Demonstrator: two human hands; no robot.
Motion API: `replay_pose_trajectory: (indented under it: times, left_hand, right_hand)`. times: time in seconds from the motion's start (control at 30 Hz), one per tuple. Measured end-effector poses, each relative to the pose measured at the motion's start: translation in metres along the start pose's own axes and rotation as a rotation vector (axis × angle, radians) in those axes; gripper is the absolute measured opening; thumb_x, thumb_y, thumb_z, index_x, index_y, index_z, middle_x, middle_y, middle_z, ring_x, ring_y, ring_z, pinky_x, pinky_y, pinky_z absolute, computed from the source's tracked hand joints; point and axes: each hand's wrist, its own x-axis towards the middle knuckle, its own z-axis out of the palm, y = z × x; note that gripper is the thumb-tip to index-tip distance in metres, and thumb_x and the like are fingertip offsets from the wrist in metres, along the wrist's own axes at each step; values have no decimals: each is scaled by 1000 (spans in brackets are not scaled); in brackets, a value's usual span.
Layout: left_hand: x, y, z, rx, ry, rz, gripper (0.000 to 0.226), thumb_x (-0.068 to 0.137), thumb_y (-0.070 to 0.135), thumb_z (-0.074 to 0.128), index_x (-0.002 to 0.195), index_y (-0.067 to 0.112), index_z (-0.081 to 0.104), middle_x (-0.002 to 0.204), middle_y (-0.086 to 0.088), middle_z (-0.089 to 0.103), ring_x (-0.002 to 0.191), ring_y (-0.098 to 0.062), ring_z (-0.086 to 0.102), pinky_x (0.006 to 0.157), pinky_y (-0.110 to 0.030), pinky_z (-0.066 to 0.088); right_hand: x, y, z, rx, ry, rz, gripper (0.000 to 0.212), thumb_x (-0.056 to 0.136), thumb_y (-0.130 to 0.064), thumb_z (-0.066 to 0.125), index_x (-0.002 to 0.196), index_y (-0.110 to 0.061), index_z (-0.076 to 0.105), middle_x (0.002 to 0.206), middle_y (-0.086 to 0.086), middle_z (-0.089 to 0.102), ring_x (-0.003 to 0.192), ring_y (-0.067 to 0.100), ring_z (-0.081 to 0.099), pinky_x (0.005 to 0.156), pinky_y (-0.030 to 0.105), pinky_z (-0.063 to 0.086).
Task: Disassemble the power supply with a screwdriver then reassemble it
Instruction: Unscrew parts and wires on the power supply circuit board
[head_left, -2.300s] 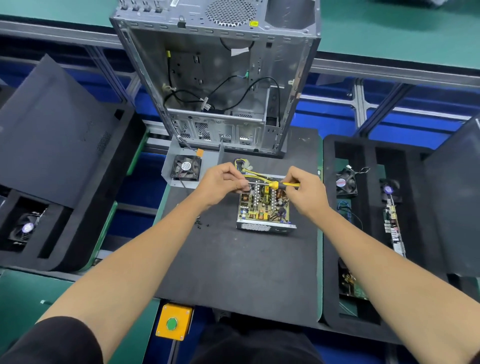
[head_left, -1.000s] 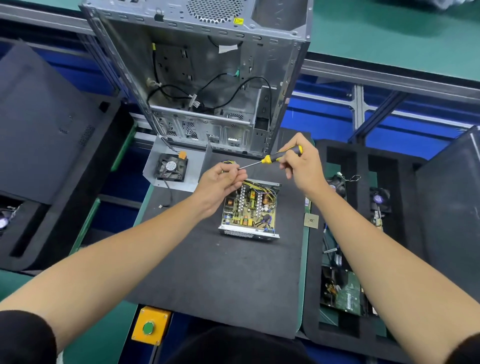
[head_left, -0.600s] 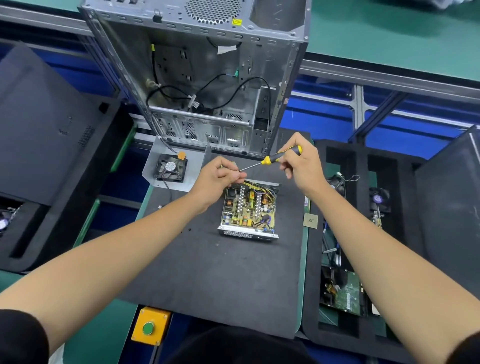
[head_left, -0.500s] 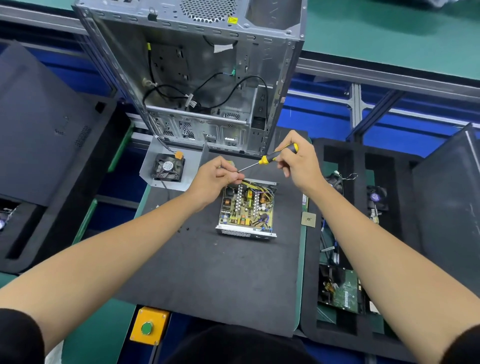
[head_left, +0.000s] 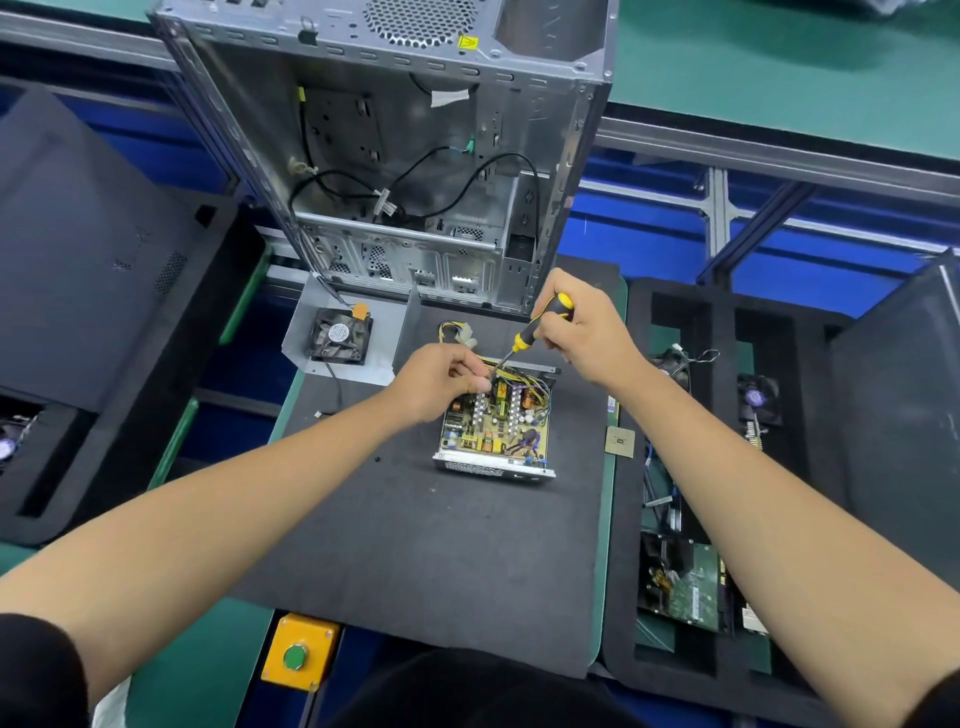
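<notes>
The open power supply (head_left: 496, 431) lies on the black mat (head_left: 415, 545), its circuit board and yellow wires exposed. My right hand (head_left: 589, 335) grips the yellow-and-black screwdriver (head_left: 543, 322) by the handle, with the shaft slanting down and left to the board's far left corner. My left hand (head_left: 441, 384) has its fingers curled and pinches at the screwdriver's tip above that corner. Whatever small part sits between those fingertips is hidden.
The removed metal cover with its fan (head_left: 340, 338) lies at the mat's far left. An open computer case (head_left: 415, 156) stands behind. Loose screws (head_left: 377, 459) and a chip (head_left: 619, 441) flank the supply. A foam tray (head_left: 680, 582) with boards is on the right, and a yellow button box (head_left: 296, 657) sits at the front.
The screwdriver has tilted steeper and its tip has come down from above the supply onto the board's far left corner. My left hand followed the tip down.
</notes>
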Motion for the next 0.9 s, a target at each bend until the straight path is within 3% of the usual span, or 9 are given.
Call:
replay_pose_trajectory:
  times: [0.1,0.2,0.37,0.57,0.63,0.73,0.8,0.9]
  left_hand:
    - [-1,0,2,95,-88,18,10,88,14,80,93,16,72,89,4,73,78,2,64,75,-11,50]
    - [-2,1,6,166,-153,56,12,90,12,78,89,17,67,90,0,75,79,-1,65,74,-8,45]
    - [-4,1,9,215,-180,118,17,89,9,77,86,19,63,84,7,70,74,10,61,70,-7,42]
    - [-5,4,1,205,-253,160,30,81,13,86,81,28,59,93,2,75,84,-2,66,75,-6,44]
    - [-3,5,-2,178,-260,160,30,78,14,89,90,23,64,98,-1,76,89,-6,67,77,-9,44]
    - [-2,5,-8,154,-295,153,44,75,17,91,111,18,66,104,4,75,98,0,67,81,-7,43]
    - [-1,5,-9,191,-323,191,40,78,15,88,113,14,67,104,7,73,100,4,65,87,-7,45]
    - [2,5,-5,262,-346,260,21,87,11,81,106,9,72,97,17,67,94,10,59,84,-4,41]
  right_hand:
    - [-1,-4,1,-129,-75,-14,14,82,-12,55,82,-26,54,70,-11,66,72,8,69,62,34,51]
    - [0,-9,2,-232,-132,-15,11,81,-18,54,82,-29,53,70,-7,64,75,24,67,69,45,54]
    - [0,-12,3,-301,-169,-29,7,81,-20,53,83,-27,51,70,-11,62,62,13,52,61,32,42]
    - [-2,-10,2,-293,-181,-17,4,79,-22,52,81,-26,52,63,-7,57,59,9,43,60,30,39]
    - [-3,-10,2,-296,-186,-13,3,78,-24,52,79,-27,51,62,-11,55,58,8,40,59,29,36]
    - [-4,-10,2,-335,-216,-2,4,76,-25,51,78,-28,49,63,-14,56,59,12,45,60,30,39]
    - [-6,-10,3,-368,-238,3,6,76,-25,52,79,-29,50,67,-14,62,63,16,53,62,31,42]
    - [-8,-6,6,-433,-286,-18,8,73,-27,50,81,-29,49,73,-16,68,63,13,54,59,28,38]
